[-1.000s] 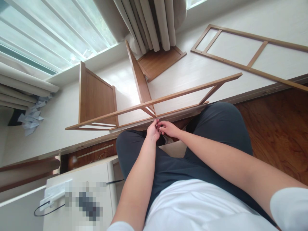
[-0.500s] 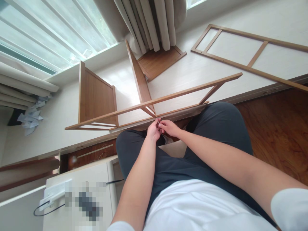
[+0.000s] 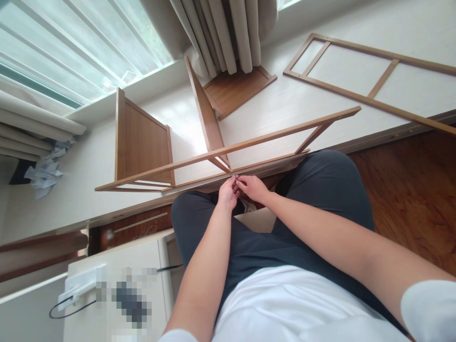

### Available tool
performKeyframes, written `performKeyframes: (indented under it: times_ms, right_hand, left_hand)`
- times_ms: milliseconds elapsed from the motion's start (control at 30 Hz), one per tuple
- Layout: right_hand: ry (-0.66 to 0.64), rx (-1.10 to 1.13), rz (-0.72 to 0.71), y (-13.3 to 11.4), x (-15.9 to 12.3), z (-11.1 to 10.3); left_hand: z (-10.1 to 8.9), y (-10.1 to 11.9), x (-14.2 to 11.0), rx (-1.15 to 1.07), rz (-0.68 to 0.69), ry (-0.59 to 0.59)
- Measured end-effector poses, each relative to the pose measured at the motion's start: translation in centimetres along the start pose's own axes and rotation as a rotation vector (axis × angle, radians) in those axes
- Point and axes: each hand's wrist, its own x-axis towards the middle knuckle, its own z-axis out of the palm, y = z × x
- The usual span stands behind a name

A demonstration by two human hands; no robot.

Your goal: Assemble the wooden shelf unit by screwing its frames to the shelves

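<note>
Head view:

1. Bottom of the frame: a white shirt (image 3: 285, 304) and dark trousers (image 3: 327, 194), with the knees apart.
2. Centre: the left hand (image 3: 229, 194) is turned palm up, fingers loosely curled. The right hand (image 3: 253, 188) meets it, thumb and fingers drawn together. A small pale bit (image 3: 237, 179) shows at their fingertips, too small to identify; I cannot tell which hand has hold of it.
3. Just beyond the hands, a ladder-like wooden frame (image 3: 267, 138) stands on edge along the near side of the white ledge (image 3: 256, 114).
4. Behind its rails, left of centre, a left panel (image 3: 144, 142) and a middle panel (image 3: 206, 114) stand upright, reaching the frame.
5. Upper centre: a third panel (image 3: 240, 94) lies under the curtain (image 3: 221, 35). Upper right: a second frame (image 3: 384, 79) lies flat.
6. Upper left: a window (image 3: 89, 42).
</note>
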Motion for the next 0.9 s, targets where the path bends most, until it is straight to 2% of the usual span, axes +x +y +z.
performKeyframes:
  times_ms: [133, 267, 900]
  right_hand:
    - [-0.007, -0.056, 0.000, -0.18, -0.11, -0.01]
    - [-0.007, -0.086, 0.009, -0.24, -0.05, -0.02]
    - [-0.072, -0.016, -0.027, -0.35, -0.03, -0.02]
  left_hand:
    - [-0.06, -0.03, 0.05, 0.007, 0.037, 0.020]
    - [-0.07, 0.05, 0.12, 0.028, 0.047, -0.013]
    - [-0.14, 0.19, 0.09, 0.046, 0.051, 0.020]
